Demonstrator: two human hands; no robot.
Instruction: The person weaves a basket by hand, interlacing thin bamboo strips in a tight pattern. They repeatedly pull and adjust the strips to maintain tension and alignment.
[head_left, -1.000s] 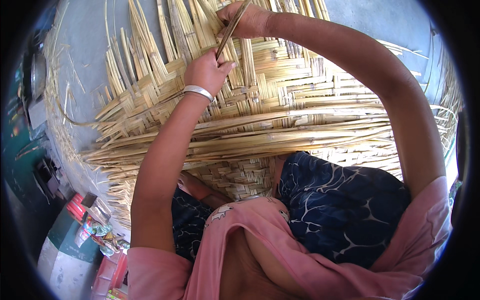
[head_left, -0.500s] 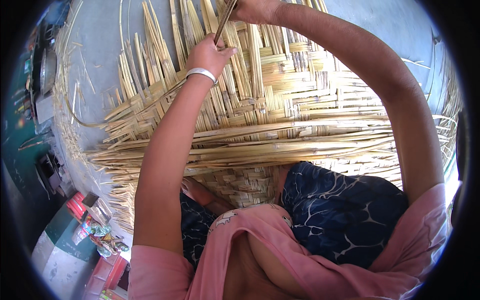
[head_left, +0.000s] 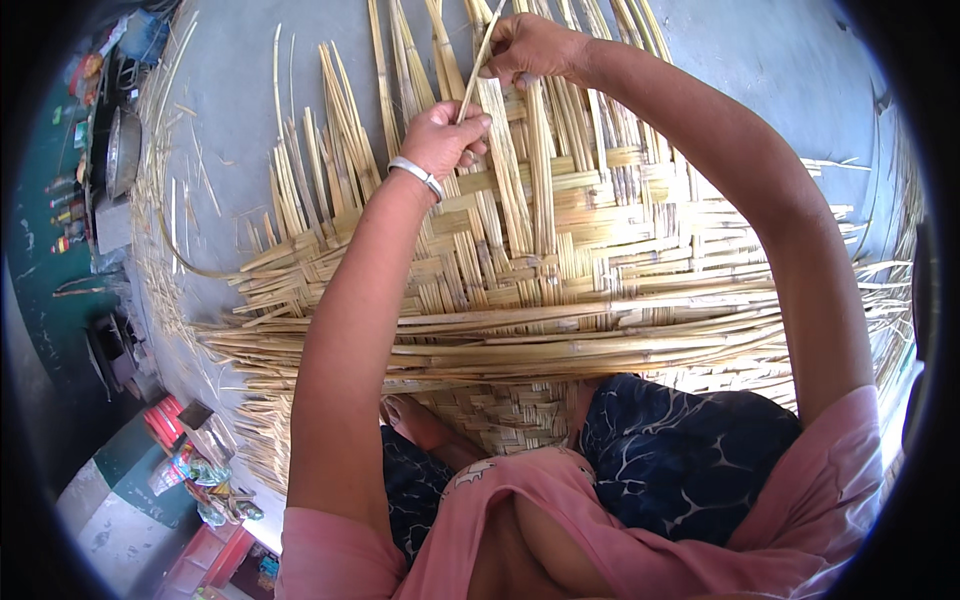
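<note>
A thin split-cane strip (head_left: 478,70) runs between my two hands at the far side of the mat. My left hand (head_left: 445,138), with a pale bangle at the wrist, pinches its lower end. Farther off and to the right, my right hand (head_left: 528,50) grips the strip higher up with curled fingers. Beneath both lies a partly woven cane mat (head_left: 640,255), its upright strips fanning outward at the far edge. A bundle of long loose strips (head_left: 560,350) lies across the mat in front of my legs.
Grey floor (head_left: 235,90) with scattered cane scraps extends to the left. Metal pans (head_left: 122,150) and small items stand along the far left. Plastic packets (head_left: 195,470) and a red box (head_left: 215,550) are at the lower left. More loose strips (head_left: 890,290) lie at the right.
Both hands appear lower in the view, along with the mat, as the view has shifted. My right hand has come fully into view, and the strip between the hands is more upright.
</note>
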